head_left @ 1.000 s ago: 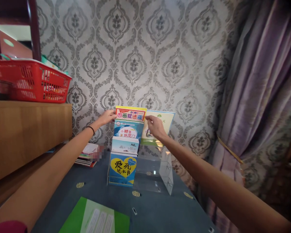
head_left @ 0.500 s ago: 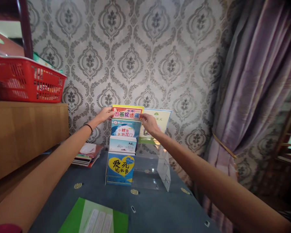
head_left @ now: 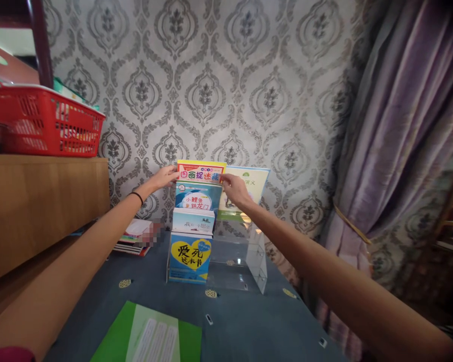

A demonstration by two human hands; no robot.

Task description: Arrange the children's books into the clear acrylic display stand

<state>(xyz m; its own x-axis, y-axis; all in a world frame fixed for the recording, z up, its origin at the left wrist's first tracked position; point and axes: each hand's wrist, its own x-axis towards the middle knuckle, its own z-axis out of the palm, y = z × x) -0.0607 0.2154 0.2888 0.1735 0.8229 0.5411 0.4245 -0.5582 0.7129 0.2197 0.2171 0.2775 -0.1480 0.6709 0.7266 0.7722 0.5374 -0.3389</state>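
At the top back of a clear acrylic book stand (head_left: 257, 259) stands a red and yellow picture book (head_left: 200, 174). My left hand (head_left: 166, 177) pinches its left edge, and my right hand (head_left: 234, 190) grips its right edge. In tiers below it, down the stand's left side, come a blue book (head_left: 183, 197), a pale blue-white book (head_left: 194, 222) and a blue book with a yellow heart (head_left: 190, 259). Behind my right hand, a pale yellow book (head_left: 257, 182) leans in the stand's right side, partly covered by the hand.
A green book (head_left: 189, 337) lies on the dark blue tablecloth (head_left: 249, 327) in front. Stacked books (head_left: 134, 236) are at the left, beside a wooden cabinet (head_left: 53, 201) bearing a red basket (head_left: 71, 125). A purple curtain (head_left: 396, 130) hangs at the right; patterned wallpaper is behind.
The view has shifted slightly, so the stand and books appear a little higher and to the right. Both hands keep their hold on the picture book's edges.
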